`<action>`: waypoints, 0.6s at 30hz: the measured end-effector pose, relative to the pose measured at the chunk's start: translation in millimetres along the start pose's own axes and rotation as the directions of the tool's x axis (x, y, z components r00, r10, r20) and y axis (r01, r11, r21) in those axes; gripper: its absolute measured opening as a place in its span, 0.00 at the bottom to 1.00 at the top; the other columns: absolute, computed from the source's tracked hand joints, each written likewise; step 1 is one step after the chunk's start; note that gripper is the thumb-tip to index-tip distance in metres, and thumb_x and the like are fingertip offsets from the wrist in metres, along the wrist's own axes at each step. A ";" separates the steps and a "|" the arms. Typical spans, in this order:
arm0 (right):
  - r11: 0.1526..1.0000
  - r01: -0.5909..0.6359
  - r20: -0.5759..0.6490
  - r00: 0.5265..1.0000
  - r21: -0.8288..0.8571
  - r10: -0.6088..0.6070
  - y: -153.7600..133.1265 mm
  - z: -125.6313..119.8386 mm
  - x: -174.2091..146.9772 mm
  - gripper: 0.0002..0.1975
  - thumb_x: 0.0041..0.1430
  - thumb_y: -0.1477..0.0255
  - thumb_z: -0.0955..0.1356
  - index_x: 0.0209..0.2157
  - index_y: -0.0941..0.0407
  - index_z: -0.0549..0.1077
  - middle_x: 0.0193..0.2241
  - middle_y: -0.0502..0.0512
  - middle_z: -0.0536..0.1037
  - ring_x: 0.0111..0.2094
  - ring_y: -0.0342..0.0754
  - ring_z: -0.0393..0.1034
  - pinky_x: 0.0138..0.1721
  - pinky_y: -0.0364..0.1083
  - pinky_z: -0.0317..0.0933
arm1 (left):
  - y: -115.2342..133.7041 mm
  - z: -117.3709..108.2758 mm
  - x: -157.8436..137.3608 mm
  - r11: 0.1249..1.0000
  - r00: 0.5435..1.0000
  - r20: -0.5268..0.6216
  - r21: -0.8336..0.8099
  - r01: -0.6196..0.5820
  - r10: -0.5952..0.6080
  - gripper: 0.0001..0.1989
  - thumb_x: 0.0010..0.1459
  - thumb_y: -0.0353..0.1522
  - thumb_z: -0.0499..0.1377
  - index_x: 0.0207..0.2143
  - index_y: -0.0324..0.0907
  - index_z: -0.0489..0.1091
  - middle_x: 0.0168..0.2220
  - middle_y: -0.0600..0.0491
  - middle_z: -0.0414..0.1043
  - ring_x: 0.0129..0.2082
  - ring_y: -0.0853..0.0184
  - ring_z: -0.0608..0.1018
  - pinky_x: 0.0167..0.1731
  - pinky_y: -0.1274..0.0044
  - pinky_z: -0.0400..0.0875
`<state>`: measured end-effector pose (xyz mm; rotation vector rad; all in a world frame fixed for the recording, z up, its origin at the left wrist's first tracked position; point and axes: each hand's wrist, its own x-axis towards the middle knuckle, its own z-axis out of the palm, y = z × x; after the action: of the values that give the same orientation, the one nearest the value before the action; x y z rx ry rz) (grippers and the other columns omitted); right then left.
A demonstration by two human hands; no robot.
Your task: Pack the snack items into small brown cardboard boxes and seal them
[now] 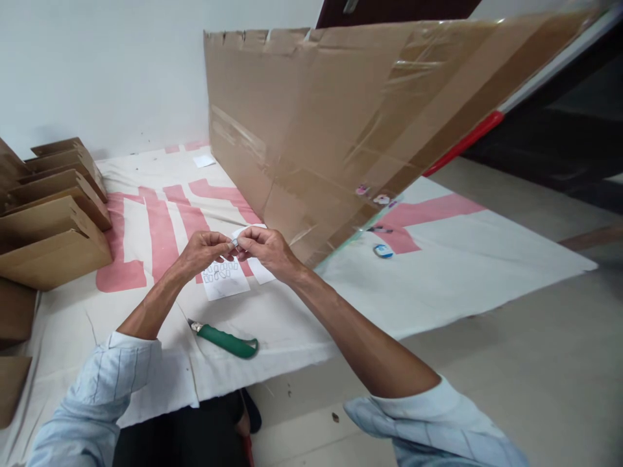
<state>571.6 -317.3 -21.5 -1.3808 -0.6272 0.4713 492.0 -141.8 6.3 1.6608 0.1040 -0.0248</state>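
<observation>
My left hand [207, 251] and my right hand [267, 250] meet above the table, both closed in a pinch. Between their fingertips is a small pale piece [235, 243], mostly hidden by the fingers. Just below lies a white paper sheet [228, 288] with rows of small outlined shapes. Another white sheet [263, 272] sits partly under my right hand. Nearer the table's front edge rests a green-handled utility knife [226, 340], its metal tip pointing left.
A large taped cardboard sheet [311, 130] stands upright across the table. Several folded cardboard boxes [58, 240] line the left side. A small blue and white roll [383, 251] lies on the pink-patterned white cloth [438, 279]. A paper scrap [204, 161] is near the wall.
</observation>
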 end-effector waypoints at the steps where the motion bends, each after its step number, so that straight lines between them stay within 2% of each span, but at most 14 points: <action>1: 1.000 0.004 0.002 1.000 0.012 -0.004 0.3 0.9 -1.9 0.20 0.53 0.52 0.78 0.29 0.55 0.76 0.25 0.50 0.80 0.26 0.44 0.74 0.33 0.47 0.73 | 0.9 1.1 -1.2 1.000 1.000 -0.005 -0.003 -0.007 0.007 0.11 0.55 0.38 0.71 0.31 0.38 0.80 0.28 0.51 0.82 0.27 0.70 0.80 0.30 0.79 0.72; 6: 0.997 0.040 -0.007 0.999 0.071 -0.040 0.8 2.2 -11.6 0.25 0.49 0.49 0.80 0.35 0.55 0.78 0.28 0.52 0.82 0.30 0.47 0.77 0.35 0.48 0.73 | 4.7 6.9 -4.2 0.998 0.998 0.003 -0.013 -0.064 0.064 0.10 0.55 0.36 0.70 0.30 0.37 0.81 0.27 0.51 0.82 0.27 0.70 0.81 0.30 0.79 0.72; 12: 0.995 0.027 -0.044 0.999 0.091 -0.023 6.6 1.2 -17.1 0.23 0.50 0.50 0.79 0.31 0.54 0.76 0.24 0.49 0.79 0.28 0.46 0.75 0.34 0.47 0.71 | 4.0 13.0 -7.8 0.996 0.995 0.051 -0.021 -0.082 0.083 0.09 0.55 0.36 0.69 0.30 0.37 0.81 0.29 0.49 0.83 0.28 0.68 0.82 0.30 0.79 0.74; 15: 0.997 0.011 -0.077 0.997 0.079 -0.004 13.9 2.5 -19.1 0.21 0.51 0.52 0.78 0.30 0.54 0.75 0.23 0.48 0.78 0.27 0.45 0.73 0.34 0.47 0.70 | -2.4 17.3 -10.4 0.998 0.998 0.020 -0.027 -0.061 0.061 0.06 0.55 0.32 0.67 0.30 0.38 0.81 0.28 0.50 0.83 0.28 0.69 0.81 0.30 0.79 0.74; 18: 1.000 0.004 -0.107 0.994 0.007 -0.003 25.8 0.8 -20.2 0.19 0.54 0.53 0.76 0.29 0.54 0.74 0.23 0.48 0.76 0.26 0.44 0.71 0.33 0.47 0.70 | -17.1 20.8 -18.4 1.000 0.998 -0.056 0.019 0.020 -0.019 0.06 0.56 0.30 0.63 0.32 0.38 0.81 0.30 0.50 0.83 0.27 0.69 0.81 0.28 0.80 0.72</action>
<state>557.2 -326.1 -49.5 -1.3886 -0.5400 0.3935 473.2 -161.9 -11.2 1.6801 0.1632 0.0059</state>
